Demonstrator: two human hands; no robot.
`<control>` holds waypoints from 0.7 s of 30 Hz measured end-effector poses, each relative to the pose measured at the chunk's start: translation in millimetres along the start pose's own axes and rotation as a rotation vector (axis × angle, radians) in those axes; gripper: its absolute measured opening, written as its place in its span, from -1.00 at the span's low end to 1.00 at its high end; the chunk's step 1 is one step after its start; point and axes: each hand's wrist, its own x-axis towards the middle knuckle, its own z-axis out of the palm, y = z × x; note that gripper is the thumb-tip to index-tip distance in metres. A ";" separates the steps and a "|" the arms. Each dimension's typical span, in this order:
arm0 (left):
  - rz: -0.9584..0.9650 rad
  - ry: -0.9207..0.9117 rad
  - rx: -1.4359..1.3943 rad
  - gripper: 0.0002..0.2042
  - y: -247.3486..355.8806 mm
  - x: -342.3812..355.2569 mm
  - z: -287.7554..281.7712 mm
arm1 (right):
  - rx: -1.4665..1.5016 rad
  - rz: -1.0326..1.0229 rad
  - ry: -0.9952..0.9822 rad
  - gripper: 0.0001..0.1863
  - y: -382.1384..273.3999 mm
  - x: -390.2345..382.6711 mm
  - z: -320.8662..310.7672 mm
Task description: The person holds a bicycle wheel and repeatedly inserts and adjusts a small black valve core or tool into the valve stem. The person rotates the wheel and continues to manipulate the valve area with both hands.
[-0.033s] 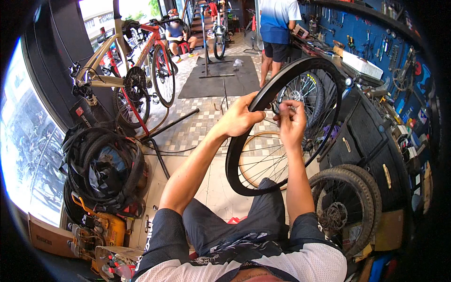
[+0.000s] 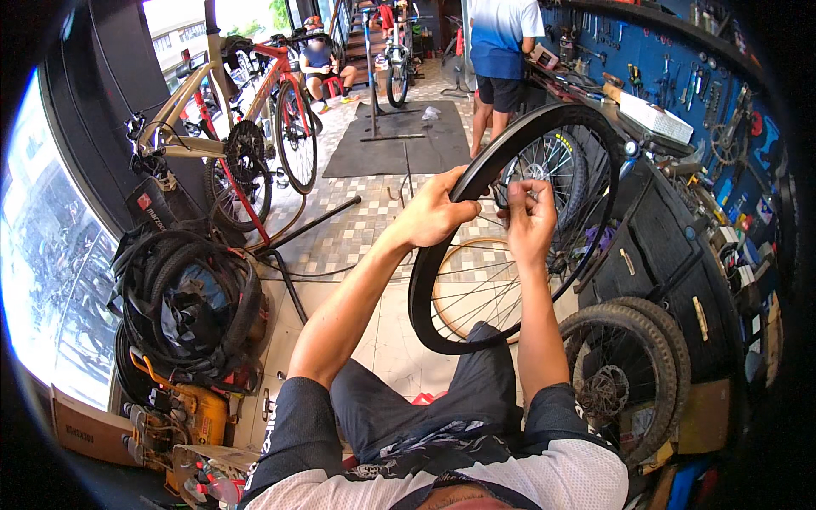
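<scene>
A black bicycle wheel [image 2: 427, 297] with a deep rim and thin dark spokes stands tilted before me, its lower edge by my thigh. My left hand [image 2: 439, 211] is closed around the left side of the rim, the thumb lying across it. Within the wheel's outline, among the spokes, my right hand [image 2: 531, 217] is raised with its fingers curled into a pinch. Whatever those fingertips hold, perhaps a spoke or a small part, is too small to make out. Behind the wheel shows another wheel with a knobby tyre [image 2: 571, 178].
Muddy wheels [image 2: 625, 374] lean by dark drawers [image 2: 671, 255] on my right. Coiled tyres [image 2: 140, 297] and a yellow machine [image 2: 204, 408] crowd the left, below a bicycle on a stand [image 2: 246, 191]. One person [image 2: 501, 51] stands ahead; another [image 2: 319, 64] sits farther back.
The curled fingers of my right hand have shifted slightly among the spokes. My left hand and the wheel hold the same place.
</scene>
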 end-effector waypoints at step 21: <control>0.020 0.053 0.024 -0.61 8.2 4.1 -2.8 | 0.011 0.020 0.024 -0.78 1.8 13.1 5.6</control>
